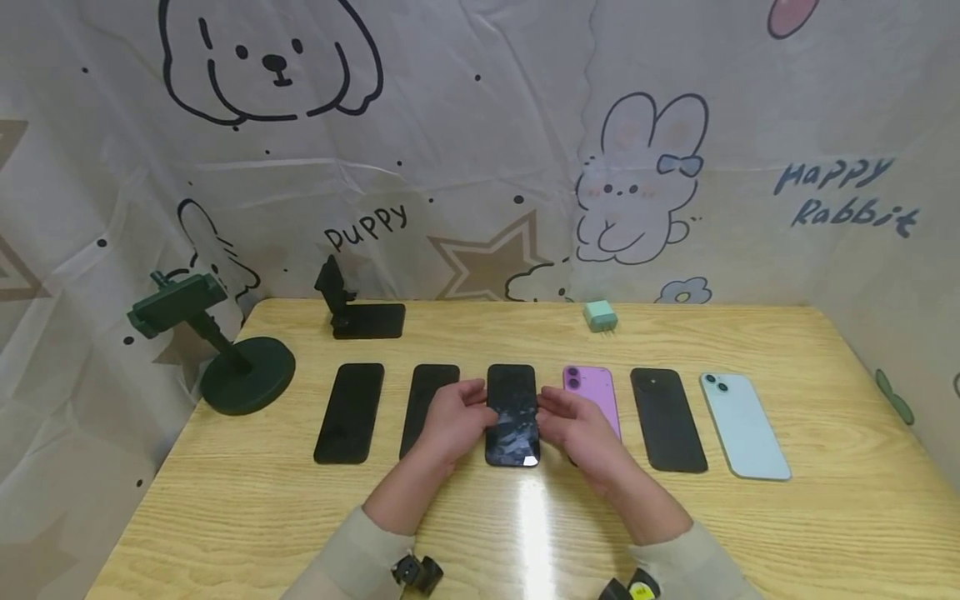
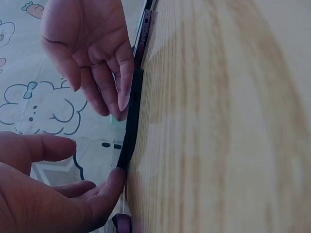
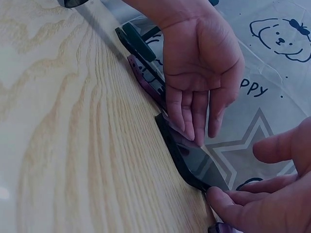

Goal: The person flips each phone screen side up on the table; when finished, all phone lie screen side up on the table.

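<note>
A dark phone (image 1: 512,408) lies flat in the middle of a row on the wooden table, glossy face up with reflections on it. My left hand (image 1: 456,419) is at its left edge, thumb tip over the edge, partly covering another black phone (image 1: 420,400). At the right edge is my right hand (image 1: 583,429), in front of a purple phone (image 1: 592,382) with its camera side up. In the right wrist view, the right hand's fingertips (image 3: 218,199) touch the middle phone's edge (image 3: 177,158). Both hands have relaxed, loosely extended fingers and no grip around the phone.
A black phone (image 1: 349,412) lies at the row's left end; a black phone (image 1: 669,421) and a light blue phone (image 1: 746,425) lie at the right. Behind stand a dark green stand (image 1: 247,375), a black folding holder (image 1: 367,321) and a mint charger plug (image 1: 600,316).
</note>
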`<state>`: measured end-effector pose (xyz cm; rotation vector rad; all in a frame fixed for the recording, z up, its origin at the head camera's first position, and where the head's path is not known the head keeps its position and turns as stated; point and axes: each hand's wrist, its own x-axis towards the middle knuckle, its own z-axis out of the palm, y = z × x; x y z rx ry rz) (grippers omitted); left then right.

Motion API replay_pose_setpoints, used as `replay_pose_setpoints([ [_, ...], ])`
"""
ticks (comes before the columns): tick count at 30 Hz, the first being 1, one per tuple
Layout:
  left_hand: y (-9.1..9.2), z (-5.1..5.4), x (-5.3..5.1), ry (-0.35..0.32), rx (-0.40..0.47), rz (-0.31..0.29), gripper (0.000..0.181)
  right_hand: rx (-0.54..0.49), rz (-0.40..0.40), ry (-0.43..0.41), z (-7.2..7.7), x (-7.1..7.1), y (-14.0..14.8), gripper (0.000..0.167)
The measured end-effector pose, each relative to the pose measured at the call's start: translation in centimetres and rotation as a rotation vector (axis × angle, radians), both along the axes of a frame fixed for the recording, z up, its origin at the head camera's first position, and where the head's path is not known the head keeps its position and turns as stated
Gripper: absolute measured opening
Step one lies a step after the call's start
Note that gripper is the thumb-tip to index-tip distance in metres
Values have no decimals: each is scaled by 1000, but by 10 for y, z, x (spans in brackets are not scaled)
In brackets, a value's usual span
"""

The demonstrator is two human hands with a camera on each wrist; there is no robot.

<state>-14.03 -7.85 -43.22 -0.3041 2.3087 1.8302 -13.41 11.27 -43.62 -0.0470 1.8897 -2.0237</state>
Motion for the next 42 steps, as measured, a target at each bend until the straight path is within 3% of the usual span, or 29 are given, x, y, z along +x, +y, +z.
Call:
replay_pose_setpoints([
  [4,0,-1,0,3,4,-4,60,0,12,-1,1,1,2,59],
  [7,0,1,0,25,-39,-8,59,34,1,19,1,2,4,60],
  [12,12,8,4,87,-118,-22,54,161,-50,50,4,7,19,59],
  [18,37,15,9,84,-35,-98,53,359,-112,106,7,15,52,58],
  [26,74,11,7,15,20,-142,55,428,-138,155,8,11,82,61],
  [30,91,11,6,3,18,-117,56,439,-122,144,7,9,87,64],
  [34,104,9,4,16,10,-49,63,413,-114,149,7,7,88,69],
  [42,113,8,-1,-34,21,75,75,340,-127,100,8,3,86,77],
])
